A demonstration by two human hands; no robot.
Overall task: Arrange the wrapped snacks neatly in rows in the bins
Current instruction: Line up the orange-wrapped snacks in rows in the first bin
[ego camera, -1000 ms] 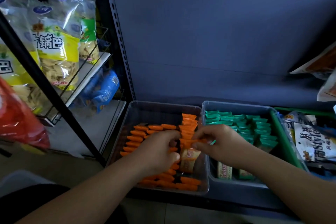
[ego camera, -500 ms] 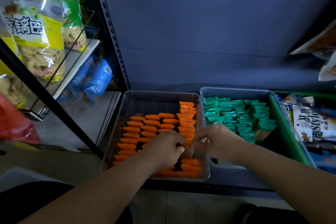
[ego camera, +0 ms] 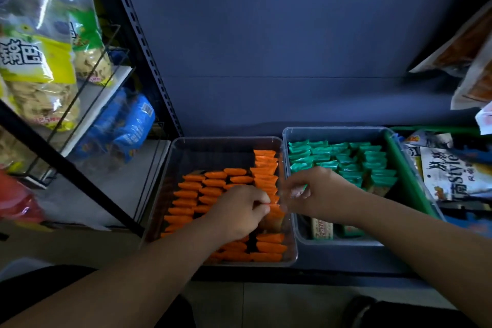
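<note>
We log the left hand (ego camera: pixel 239 210) pinching an orange snack (ego camera: pixel 275 210) near the right wall of the clear bin (ego camera: pixel 213 153). Right hand (ego camera: pixel 319 194) is curled and blurred; we cannot tell its hold.

— How do the arms lie?
— Both bare forearms reach forward. The left hand (ego camera: pixel 239 211) is knuckles up, its curled thumb and forefinger pinching an orange snack (ego camera: pixel 275 209).
— And the right?
— The right hand (ego camera: pixel 319 194) is just beside it, fingers curled toward the left hand. It's blurred, so the grip is unclear.
</note>
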